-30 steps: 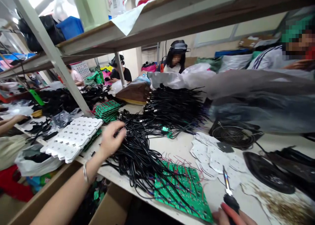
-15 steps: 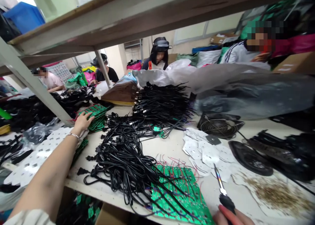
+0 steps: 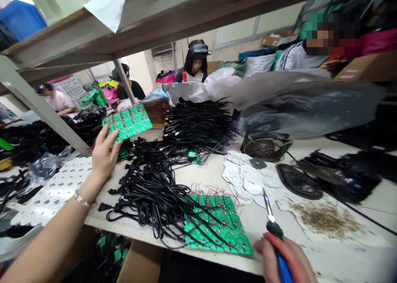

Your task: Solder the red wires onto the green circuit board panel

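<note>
We recorded the left hand (image 3: 104, 157) pinching the thin green circuit-board panel (image 3: 127, 122) by its near edge, so the board stood just beyond the fingertips. We judged it light, stiff and fragile, so an edge grip suits it. The right hand (image 3: 287, 260) was closed around the blue-handled soldering iron (image 3: 274, 229).

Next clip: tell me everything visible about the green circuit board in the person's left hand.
The green circuit board is a thin, flat rectangular panel, apparently a grid of small identical boards, with pale markings on its face. It is held in the air, tilted, with its face toward the camera. The left hand grips its lower left corner; nothing else touches it. Beneath it lies a stack of similar green boards, beside a tangle of black cables.
</note>
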The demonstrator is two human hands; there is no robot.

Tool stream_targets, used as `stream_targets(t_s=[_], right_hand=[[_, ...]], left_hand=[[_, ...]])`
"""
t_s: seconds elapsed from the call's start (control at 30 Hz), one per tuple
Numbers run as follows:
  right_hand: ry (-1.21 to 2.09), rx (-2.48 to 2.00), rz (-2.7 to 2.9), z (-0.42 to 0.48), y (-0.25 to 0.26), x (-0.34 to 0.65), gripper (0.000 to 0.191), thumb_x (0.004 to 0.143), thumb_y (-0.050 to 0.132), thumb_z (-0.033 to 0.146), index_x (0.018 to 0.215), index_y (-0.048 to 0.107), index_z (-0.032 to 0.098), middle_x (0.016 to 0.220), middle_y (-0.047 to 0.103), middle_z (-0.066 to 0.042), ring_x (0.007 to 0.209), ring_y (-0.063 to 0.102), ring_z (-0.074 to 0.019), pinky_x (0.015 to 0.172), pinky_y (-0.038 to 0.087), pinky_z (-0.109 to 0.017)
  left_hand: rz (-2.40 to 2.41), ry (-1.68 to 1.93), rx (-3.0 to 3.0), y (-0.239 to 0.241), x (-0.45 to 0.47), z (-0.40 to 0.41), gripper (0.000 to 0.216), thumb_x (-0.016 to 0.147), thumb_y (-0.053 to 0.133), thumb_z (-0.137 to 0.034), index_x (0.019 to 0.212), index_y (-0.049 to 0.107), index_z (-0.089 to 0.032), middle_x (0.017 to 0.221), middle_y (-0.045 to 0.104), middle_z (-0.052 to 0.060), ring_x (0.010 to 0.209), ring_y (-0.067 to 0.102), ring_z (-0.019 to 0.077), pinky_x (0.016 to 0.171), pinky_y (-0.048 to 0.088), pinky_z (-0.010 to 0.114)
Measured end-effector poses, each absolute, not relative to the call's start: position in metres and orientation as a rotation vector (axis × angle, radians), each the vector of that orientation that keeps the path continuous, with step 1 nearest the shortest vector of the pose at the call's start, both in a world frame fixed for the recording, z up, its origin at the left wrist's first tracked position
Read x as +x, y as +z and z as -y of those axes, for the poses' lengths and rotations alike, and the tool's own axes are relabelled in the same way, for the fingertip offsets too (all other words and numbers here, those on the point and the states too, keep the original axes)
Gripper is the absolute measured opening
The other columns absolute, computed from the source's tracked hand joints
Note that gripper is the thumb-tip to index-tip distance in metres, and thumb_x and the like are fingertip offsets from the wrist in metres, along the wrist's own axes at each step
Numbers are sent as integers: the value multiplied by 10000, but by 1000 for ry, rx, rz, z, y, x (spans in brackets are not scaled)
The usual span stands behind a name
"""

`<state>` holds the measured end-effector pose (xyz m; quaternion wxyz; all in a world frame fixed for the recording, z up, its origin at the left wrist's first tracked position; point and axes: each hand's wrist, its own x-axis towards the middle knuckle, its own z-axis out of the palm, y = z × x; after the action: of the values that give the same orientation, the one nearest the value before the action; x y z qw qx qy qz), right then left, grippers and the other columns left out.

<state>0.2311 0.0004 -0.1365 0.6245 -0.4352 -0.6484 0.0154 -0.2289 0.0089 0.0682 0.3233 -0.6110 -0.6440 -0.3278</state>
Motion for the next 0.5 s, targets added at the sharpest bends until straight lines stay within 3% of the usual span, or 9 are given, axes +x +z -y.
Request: stream_targets(t_s=[0.17,0.3,0.5], right_hand=[[150,-1000,1416,2,-121,220,163,858,647,175,1021,647,188,769,659,-30,632,641,-158,617,540,-300],[238,-991,1216,1,-119,214,176,916,549,167,1084,578,210,780,621,-9,656,653,-153,656,567,-325],[296,-904,1241,1,-115,216,285,925,499,181,1206,495,230,986,593,-55,842,692,-194,806,569,-424]], left_hand=[[1458,-865,-2034,29,-97,34,560,927,548,-222,1451,387,-334,1574,322,69,1380,431,247,1093,445,379],[1456,-896,-2268,-18,-29,55,635,920,550,-207,1487,312,-363,1601,252,83,1411,379,284,1101,437,441],[1513,-602,-2395,-62,1,63,474,895,592,-281,1361,509,-305,1488,444,153,1342,467,335,1038,469,525]])
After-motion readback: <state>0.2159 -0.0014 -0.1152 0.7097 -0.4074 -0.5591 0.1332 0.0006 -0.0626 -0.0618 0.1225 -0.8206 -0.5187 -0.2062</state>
